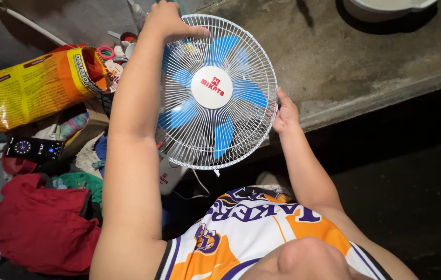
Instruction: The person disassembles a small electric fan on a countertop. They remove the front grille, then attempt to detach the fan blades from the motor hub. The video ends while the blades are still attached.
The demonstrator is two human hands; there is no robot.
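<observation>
Head view: the person is holding an electric fan between both hands, its round white wire guard facing up toward the camera with blue blades and a white hub showing through. The left hand is curling over the far rim of the guard, thumb lying across the wires and fingers wrapping behind, out of sight. The right hand is pressing against the near right rim, fingers closing on the edge wire. The fan is sitting between the two hands, in front of the person's chest and at the edge of the grey concrete bench.

It is likely handling as a light but bulky thing: the guard is thin wire that probably flexes and dents under a squeeze, so the stiffer outer ring, where both hands are gripping, looks the safest hold. The white base and cord are hanging below.

To the left, a yellow and orange bag, a phone and red cloth are lying in a heap.
</observation>
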